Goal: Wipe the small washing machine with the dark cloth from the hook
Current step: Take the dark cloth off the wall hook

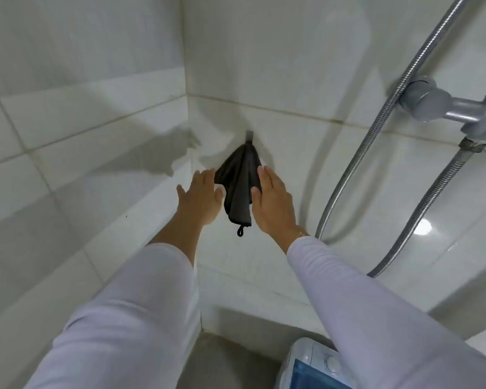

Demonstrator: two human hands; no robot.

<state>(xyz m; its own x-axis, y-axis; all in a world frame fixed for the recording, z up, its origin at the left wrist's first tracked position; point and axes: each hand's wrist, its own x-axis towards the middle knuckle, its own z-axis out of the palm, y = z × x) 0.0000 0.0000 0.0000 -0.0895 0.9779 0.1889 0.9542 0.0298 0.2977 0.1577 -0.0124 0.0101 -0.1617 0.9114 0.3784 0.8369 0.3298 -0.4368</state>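
Note:
A dark grey cloth (238, 183) hangs bunched from a small hook (249, 135) on the white tiled wall, its loop dangling at the bottom. My left hand (199, 196) is flat and open just left of the cloth, fingertips at its edge. My right hand (272, 203) is open on the cloth's right side, fingers lying against it. Neither hand grips it. The small washing machine (312, 366), white with a blue transparent lid, shows at the bottom edge, partly hidden under my right sleeve.
A metal shower hose (357, 167) loops down the right wall from a grey mixer fitting (432, 103). White tiled walls meet in a corner left of the hook. A grey floor patch (230, 360) lies beside the machine.

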